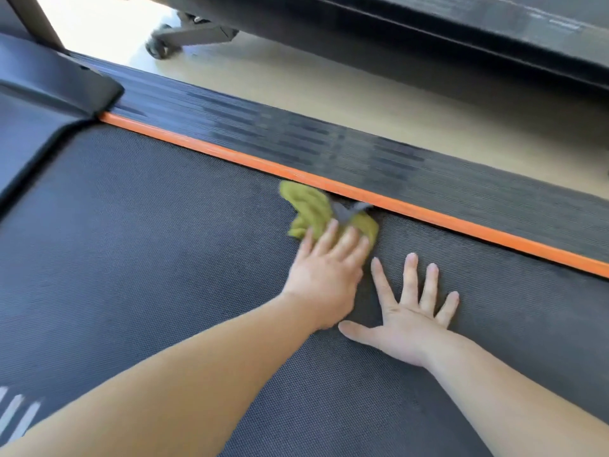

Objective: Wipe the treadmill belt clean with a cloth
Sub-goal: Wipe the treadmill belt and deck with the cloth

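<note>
**Head view, looking down at my two hands on the treadmill belt** (148, 275). The belt is a dark, finely textured surface that fills the lower and left parts of the frame.

My left hand (324, 275) lies palm down on a yellow-green cloth (309, 209). Its fingers are straight and close together, pressing the near part of the cloth flat against the belt without curling round it. The hand is slightly blurred.

The cloth is crumpled and lies on the belt at its far edge, touching the orange strip (230, 156) that borders the belt. A small grey patch (347, 209) shows among the cloth's folds. I cannot tell whether it is the cloth's other side or a separate piece.

My right hand (412, 315) rests just beside the left, palm down on bare belt. Its fingers are straight and spread wide, the thumb points toward the left wrist, and it holds nothing.

Beyond the orange strip runs a ribbed dark side rail (296, 133), then pale floor (362, 84). At the left, a dark moulded cover (49, 94) overlaps the belt's end. A second machine (461, 24) crosses the upper right, with a small wheel (158, 49) on its frame near the top left.

**Markings.** White stripes (16, 413) are printed on the belt at the lower left corner. Faint pale lettering (557, 24) on the second machine is too blurred to read.
</note>
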